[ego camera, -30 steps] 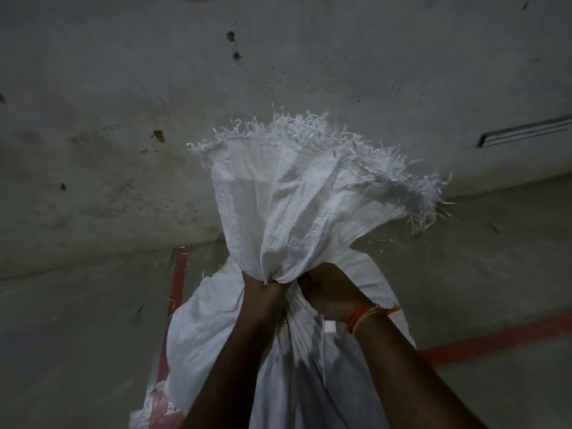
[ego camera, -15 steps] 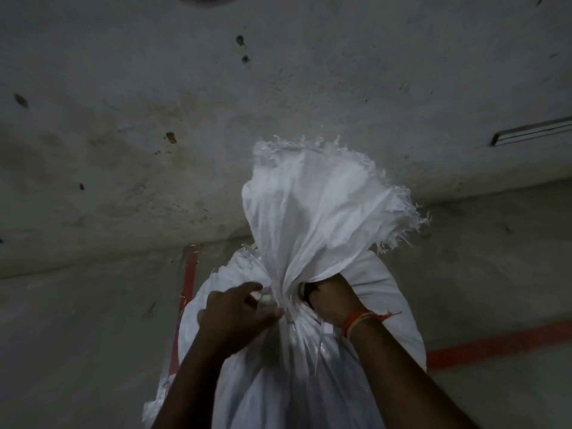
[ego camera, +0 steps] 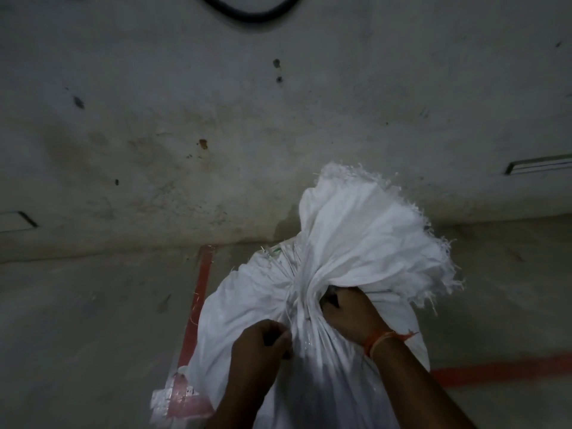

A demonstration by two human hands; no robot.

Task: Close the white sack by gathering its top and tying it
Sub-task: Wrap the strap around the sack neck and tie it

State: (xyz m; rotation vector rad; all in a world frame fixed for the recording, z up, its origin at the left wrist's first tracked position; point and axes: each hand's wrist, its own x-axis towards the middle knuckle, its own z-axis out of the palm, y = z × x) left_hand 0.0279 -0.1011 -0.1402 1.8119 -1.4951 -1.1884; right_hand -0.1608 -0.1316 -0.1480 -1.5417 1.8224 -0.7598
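A full white woven sack point(ego camera: 247, 308) stands on the floor in front of me. Its top is bunched into a narrow neck, and the frayed mouth point(ego camera: 365, 230) flops over to the right above it. My right hand point(ego camera: 349, 314), with an orange thread at the wrist, grips the gathered neck from the right. My left hand point(ego camera: 263, 345) is curled against the sack just left of and below the neck, its fingers pinched together; whether it holds a string or a fold of cloth is too dark to tell.
A stained concrete wall point(ego camera: 216, 134) rises close behind the sack. Red painted lines point(ego camera: 201, 280) run over the grey floor to the left and right of the sack. A pink and white wrapper point(ego camera: 182, 400) lies at the sack's foot. A black cable point(ego camera: 247, 15) hangs at the top.
The sack's spread mouth has been squeezed tighter and has tipped over to the right. My left hand let go of the neck and dropped lower left. My right hand kept its grip.
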